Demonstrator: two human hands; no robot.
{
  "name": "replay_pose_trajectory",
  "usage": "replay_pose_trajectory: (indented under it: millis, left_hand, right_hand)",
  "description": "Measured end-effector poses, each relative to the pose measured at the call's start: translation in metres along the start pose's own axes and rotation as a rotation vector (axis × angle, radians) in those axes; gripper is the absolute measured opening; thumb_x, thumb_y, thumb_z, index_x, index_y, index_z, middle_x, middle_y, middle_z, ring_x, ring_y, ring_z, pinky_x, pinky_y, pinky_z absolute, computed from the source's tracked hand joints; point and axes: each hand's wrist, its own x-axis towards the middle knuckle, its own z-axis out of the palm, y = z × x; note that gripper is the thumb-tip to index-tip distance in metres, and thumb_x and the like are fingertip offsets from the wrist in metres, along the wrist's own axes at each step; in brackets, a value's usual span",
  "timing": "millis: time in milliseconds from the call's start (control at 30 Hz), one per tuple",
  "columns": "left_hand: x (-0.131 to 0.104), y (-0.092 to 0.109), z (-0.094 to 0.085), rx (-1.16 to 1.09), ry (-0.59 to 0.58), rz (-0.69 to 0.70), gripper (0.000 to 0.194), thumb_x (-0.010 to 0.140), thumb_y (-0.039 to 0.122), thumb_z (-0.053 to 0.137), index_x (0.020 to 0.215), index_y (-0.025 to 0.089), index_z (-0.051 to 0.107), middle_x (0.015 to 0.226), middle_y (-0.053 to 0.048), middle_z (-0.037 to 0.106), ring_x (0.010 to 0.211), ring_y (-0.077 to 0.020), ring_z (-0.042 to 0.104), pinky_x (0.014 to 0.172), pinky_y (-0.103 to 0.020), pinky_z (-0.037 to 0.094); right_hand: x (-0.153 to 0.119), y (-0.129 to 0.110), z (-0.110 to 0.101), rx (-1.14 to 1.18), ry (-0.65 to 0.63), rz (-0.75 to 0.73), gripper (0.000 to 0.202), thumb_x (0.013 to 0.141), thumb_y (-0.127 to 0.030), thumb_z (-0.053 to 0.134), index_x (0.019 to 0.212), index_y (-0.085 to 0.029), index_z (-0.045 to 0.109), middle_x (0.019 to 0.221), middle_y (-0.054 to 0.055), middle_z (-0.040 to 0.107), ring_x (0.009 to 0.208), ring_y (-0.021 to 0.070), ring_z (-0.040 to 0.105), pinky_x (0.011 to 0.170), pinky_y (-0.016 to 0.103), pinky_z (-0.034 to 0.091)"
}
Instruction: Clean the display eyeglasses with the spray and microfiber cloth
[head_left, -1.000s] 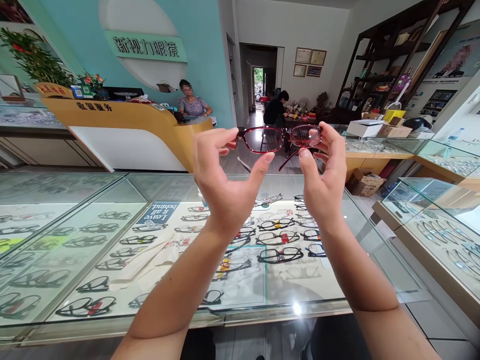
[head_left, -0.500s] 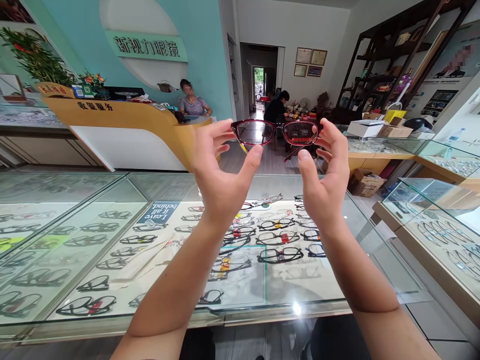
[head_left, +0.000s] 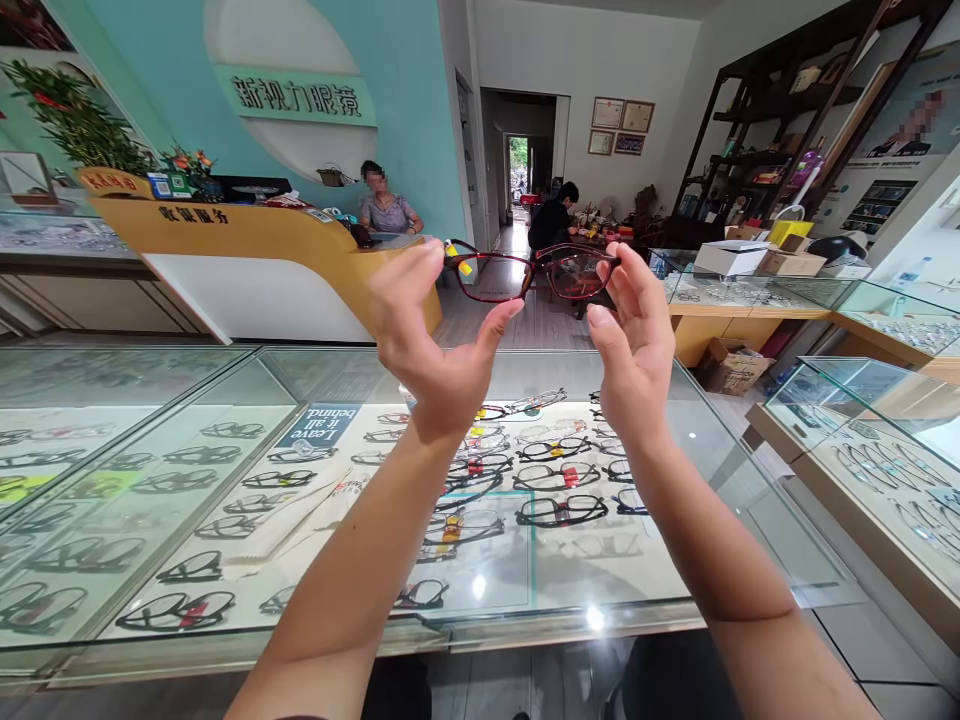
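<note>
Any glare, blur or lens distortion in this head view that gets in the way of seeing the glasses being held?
Head view: the red eyeglasses between the left hand and right hand are sharp. Ceiling-light glare spots dot the glass display counter near its front edge. Wide-angle distortion bends the counter edges and shelving. One seated person's face is blurred.

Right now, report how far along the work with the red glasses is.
Done: the red glasses are out of the glass display case and raised above it. In hand: left hand and right hand each pinch one end. Left: they have not been set down anywhere; other frames lie in the case.
</note>
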Motion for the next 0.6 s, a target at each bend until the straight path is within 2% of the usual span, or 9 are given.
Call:
replay_pose_trajectory:
  millis: [167, 367, 500, 600]
  left_hand:
    - [-0.006, 0.002, 0.004, -0.053, -0.047, -0.118, 0.077, 0.085, 0.066, 0.088, 0.146, 0.033, 0.054, 0.147, -0.011, 0.065, 0.143, -0.0371, 0.063, 0.118, -0.061, 0.055]
    - [-0.008, 0.007, 0.010, -0.152, -0.103, -0.329, 0.073, 0.093, 0.071, 0.078, 0.147, 0.031, 0.051, 0.148, -0.012, 0.063, 0.137, -0.0315, 0.069, 0.113, -0.051, 0.058]
    - [-0.008, 0.006, 0.012, -0.165, -0.100, -0.349, 0.076, 0.092, 0.077, 0.075, 0.145, 0.029, 0.050, 0.148, -0.013, 0.063, 0.137, -0.0312, 0.070, 0.111, -0.049, 0.060]
    - [-0.007, 0.008, 0.011, -0.128, -0.083, -0.323, 0.074, 0.093, 0.076, 0.074, 0.145, 0.029, 0.050, 0.146, -0.013, 0.064, 0.135, -0.0309, 0.071, 0.109, -0.050, 0.061]
  right_hand:
    - [0.001, 0.008, -0.002, -0.009, 0.006, -0.020, 0.060, 0.111, -0.050, 0.050, 0.169, -0.041, 0.039, 0.175, 0.008, 0.048, 0.161, 0.0342, 0.053, 0.128, 0.064, 0.052]
    - [-0.003, -0.004, -0.002, -0.165, 0.041, -0.122, 0.059, 0.110, -0.051, 0.054, 0.168, -0.040, 0.044, 0.174, 0.008, 0.051, 0.157, 0.0357, 0.055, 0.120, 0.065, 0.056]
    - [-0.004, -0.009, -0.003, -0.192, 0.051, -0.167, 0.058, 0.110, -0.050, 0.054, 0.166, -0.039, 0.048, 0.170, 0.007, 0.056, 0.158, 0.0364, 0.053, 0.125, 0.067, 0.051]
    - [-0.004, -0.008, -0.001, -0.145, 0.064, -0.133, 0.060, 0.109, -0.053, 0.052, 0.167, -0.039, 0.047, 0.173, 0.007, 0.053, 0.161, 0.0375, 0.051, 0.125, 0.068, 0.051]
